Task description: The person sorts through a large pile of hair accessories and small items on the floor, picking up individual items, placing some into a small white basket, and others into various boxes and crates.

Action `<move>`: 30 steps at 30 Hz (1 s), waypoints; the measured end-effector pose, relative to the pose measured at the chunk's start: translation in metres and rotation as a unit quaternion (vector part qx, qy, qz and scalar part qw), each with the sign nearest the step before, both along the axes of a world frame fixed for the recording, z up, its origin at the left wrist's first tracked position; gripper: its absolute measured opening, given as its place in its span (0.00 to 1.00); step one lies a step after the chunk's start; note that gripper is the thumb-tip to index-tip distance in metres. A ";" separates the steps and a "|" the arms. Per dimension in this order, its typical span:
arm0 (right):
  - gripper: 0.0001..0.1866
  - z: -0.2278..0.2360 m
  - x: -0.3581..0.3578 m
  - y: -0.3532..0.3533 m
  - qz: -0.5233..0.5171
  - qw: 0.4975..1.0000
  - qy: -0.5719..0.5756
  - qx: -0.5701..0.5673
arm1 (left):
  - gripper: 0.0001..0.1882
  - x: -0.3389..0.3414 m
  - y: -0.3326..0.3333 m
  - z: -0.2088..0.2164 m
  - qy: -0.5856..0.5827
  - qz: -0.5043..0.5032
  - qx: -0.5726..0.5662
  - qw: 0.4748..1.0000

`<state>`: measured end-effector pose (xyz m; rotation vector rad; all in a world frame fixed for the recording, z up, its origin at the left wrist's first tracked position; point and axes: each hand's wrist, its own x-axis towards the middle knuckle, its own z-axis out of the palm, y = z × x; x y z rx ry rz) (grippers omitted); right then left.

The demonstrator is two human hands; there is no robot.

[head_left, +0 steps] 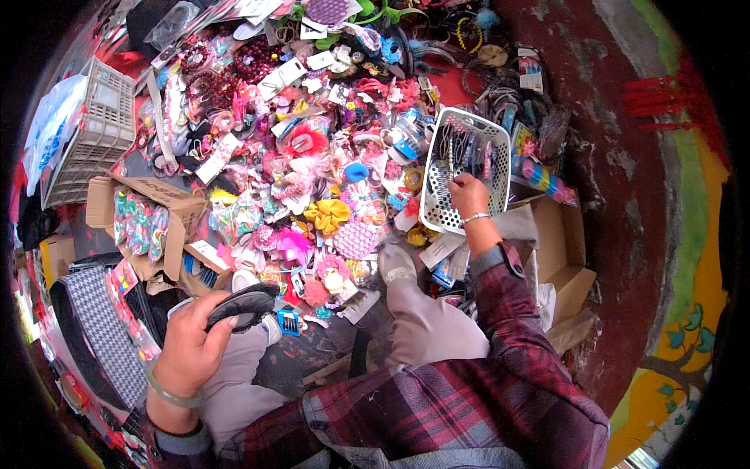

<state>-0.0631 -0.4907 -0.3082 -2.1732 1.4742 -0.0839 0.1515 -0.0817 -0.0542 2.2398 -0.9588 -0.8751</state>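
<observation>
My left hand (191, 344), low on the left, is closed around several dark looped bands (244, 307), their exact kind unclear. On the right, my right hand (469, 195) reaches into a white perforated plastic basket (427, 205). Its fingers are pinched together, and whatever they hold is hidden. Dark, slim hair accessories (469, 152) lie inside the basket around the fingertips. Left of the basket spreads a big heap of hair accessories (312, 187), with a yellow scrunchie (326, 216) and a purple woven piece (355, 240) among them.
A grey plastic crate (98, 117) and an open cardboard box (183, 205) of colourful packs stand at the left. Another open cardboard box (566, 258) sits right of my forearm. My shoe (397, 264) rests at the heap's near edge. A dark red floor (617, 203) runs along the right.
</observation>
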 end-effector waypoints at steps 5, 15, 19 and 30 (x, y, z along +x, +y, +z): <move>0.12 -0.016 0.009 -0.002 0.023 0.995 0.047 -0.081 | 0.13 0.000 -0.003 -0.002 0.014 -0.012 -0.004 1.000; 0.09 -0.031 0.028 0.004 0.100 0.984 0.084 -0.118 | 0.13 0.001 0.000 -0.003 0.001 -0.017 -0.008 1.000; 0.07 -0.038 0.030 -0.001 0.063 0.991 0.067 -0.101 | 0.13 0.001 0.000 -0.005 0.008 -0.015 -0.015 1.000; 0.11 0.031 0.085 0.002 0.092 0.991 -0.036 -0.088 | 0.14 0.003 0.000 0.002 -0.006 -0.026 0.004 1.000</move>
